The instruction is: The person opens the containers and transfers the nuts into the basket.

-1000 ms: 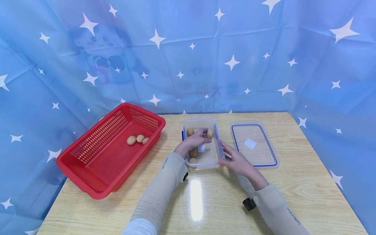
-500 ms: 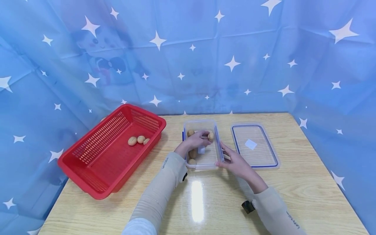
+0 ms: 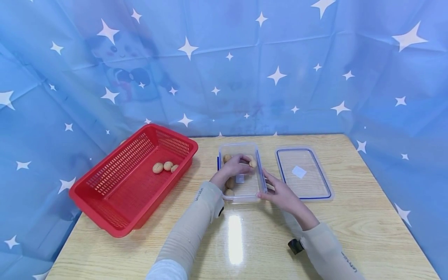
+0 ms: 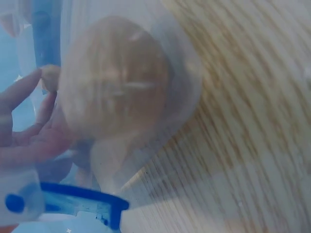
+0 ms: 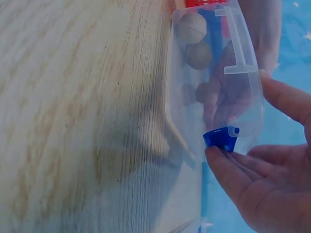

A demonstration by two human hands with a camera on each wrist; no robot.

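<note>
My left hand (image 3: 235,166) reaches over the rim of a clear plastic food container (image 3: 246,197) and pinches a walnut (image 3: 252,163) between thumb and fingertips, near the right wall. The pinched walnut (image 4: 50,77) shows through the plastic in the left wrist view. Several walnuts line the container's left side, one of them (image 3: 229,192) in the front corner; my wrist partly covers this row. My right hand (image 3: 280,192) holds the container's right side, thumb at the front rim. In the right wrist view its fingers touch a blue side latch (image 5: 221,139).
A red plastic basket (image 3: 136,221) stands at the left with several walnuts (image 3: 158,168) inside. The container's clear lid (image 3: 304,184), with a blue seal and white label, lies flat on the wooden table (image 3: 367,217) at the right. A blue star-patterned curtain (image 3: 224,70) hangs behind.
My left hand has shifted slightly right and lowered the pinched walnut a little, its fingers now covering more of it. The right hand keeps its hold on the container.
</note>
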